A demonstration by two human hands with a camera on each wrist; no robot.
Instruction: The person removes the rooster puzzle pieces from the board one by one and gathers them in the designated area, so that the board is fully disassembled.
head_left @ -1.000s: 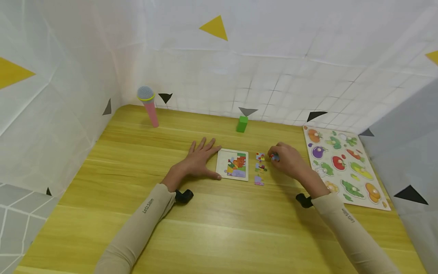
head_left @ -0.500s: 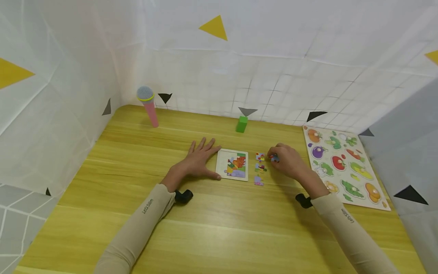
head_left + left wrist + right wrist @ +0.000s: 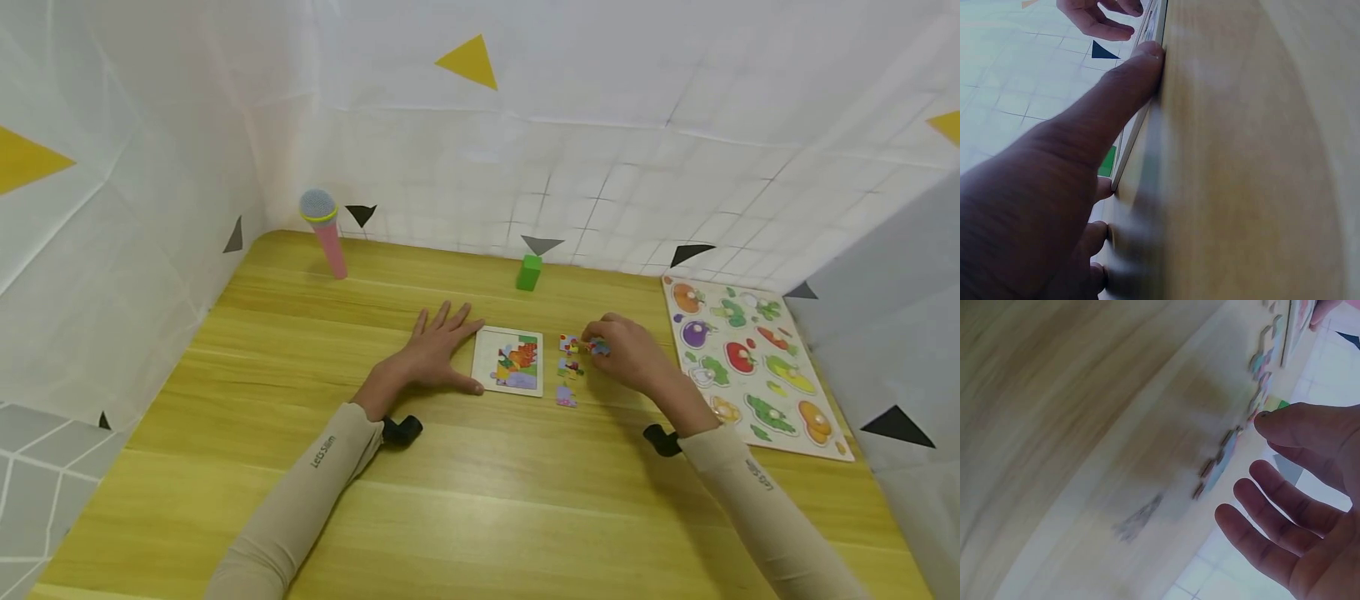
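Note:
In the head view my left hand (image 3: 431,354) lies spread on the table. Its thumb and index fingertip touch the left side of a small wooden puzzle tray (image 3: 480,367), as the left wrist view also shows. A partly assembled picture (image 3: 517,362) fills the tray's right part. My right hand (image 3: 630,350) is bent over a blue and red puzzle piece (image 3: 599,346), pinching it low at the table; the fingers partly hide it. Left of those fingertips stands a column of loose pieces: an upper piece (image 3: 567,343), a middle piece (image 3: 567,367) and a lilac piece (image 3: 566,396).
A vegetable puzzle board (image 3: 723,333) lies at the right. Behind the tray stands a green block (image 3: 528,273). A pink toy microphone (image 3: 327,237) stands at the back left. White sheeting (image 3: 420,167) encloses the wooden table (image 3: 487,508).
My right hand has shifted slightly left with the blue and red piece, closer to the upper piece of the column. My left hand and the tray stay in place.

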